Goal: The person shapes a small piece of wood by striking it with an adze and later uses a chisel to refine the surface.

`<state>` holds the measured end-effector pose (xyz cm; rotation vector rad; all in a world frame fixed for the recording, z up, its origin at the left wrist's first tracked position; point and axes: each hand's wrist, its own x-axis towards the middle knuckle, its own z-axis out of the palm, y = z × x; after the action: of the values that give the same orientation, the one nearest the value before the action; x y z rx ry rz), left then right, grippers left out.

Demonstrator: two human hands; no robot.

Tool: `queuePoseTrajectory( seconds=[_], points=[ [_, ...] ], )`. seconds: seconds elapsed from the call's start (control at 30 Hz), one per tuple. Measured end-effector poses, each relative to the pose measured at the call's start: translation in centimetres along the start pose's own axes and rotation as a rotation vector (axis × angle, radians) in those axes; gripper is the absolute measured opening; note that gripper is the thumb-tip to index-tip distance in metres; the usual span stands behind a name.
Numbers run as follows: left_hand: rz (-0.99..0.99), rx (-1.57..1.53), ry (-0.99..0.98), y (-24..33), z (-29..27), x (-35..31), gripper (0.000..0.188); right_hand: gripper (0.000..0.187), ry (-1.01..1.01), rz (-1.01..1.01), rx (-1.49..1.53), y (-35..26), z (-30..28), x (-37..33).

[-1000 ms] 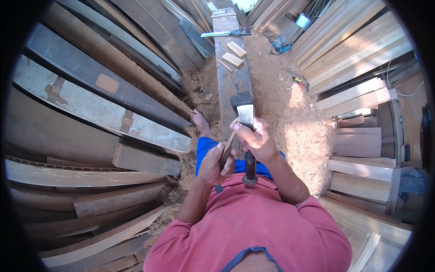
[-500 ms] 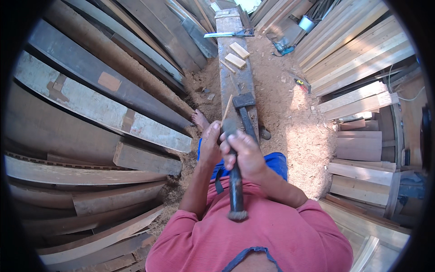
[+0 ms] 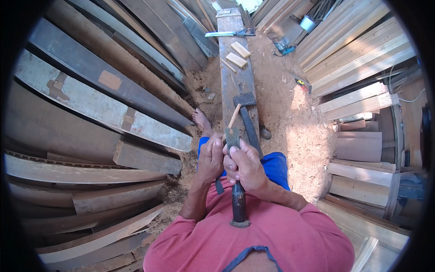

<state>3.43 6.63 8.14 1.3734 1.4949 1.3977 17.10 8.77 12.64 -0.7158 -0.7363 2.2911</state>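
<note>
A wide chisel [image 3: 239,203] points away from me, its dark handle end close against my shirt. My right hand [image 3: 247,167] is closed around it where blade and handle meet. My left hand [image 3: 211,158] is closed on a thin wooden stick [image 3: 234,115], which slants up to the right beside the chisel blade. The lower part of the stick is hidden by the fingers and blade. Just beyond my hands, a hammer [image 3: 244,99] with a dark head and handle lies on the narrow wooden bench [image 3: 230,27].
Two small wooden blocks [image 3: 236,59] and a handsaw [image 3: 226,34] lie farther up the bench. Long boards [image 3: 86,102] lean on the left; stacked timber [image 3: 358,50] stands on the right. A teal power tool [image 3: 285,49] rests on the sawdust-covered floor [image 3: 308,163].
The stick has tilted further right, and the chisel blade now lies across it. Both hands have shifted slightly; the chisel handle sits a little lower and steeper.
</note>
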Motion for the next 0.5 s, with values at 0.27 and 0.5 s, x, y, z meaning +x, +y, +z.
queuePoseTrajectory(
  seconds=[0.27, 0.5],
  points=[
    [0.094, 0.215, -0.026, 0.6, -0.3, -2.7, 0.032, 0.017, 0.076, -0.176, -0.043, -2.0, -0.5, -1.5],
    [-0.299, -0.31, 0.069, -2.4, -0.3, -4.4, 0.041, 0.017, 0.156, -0.183, -0.045, -2.2, -2.2, -0.1]
  ],
)
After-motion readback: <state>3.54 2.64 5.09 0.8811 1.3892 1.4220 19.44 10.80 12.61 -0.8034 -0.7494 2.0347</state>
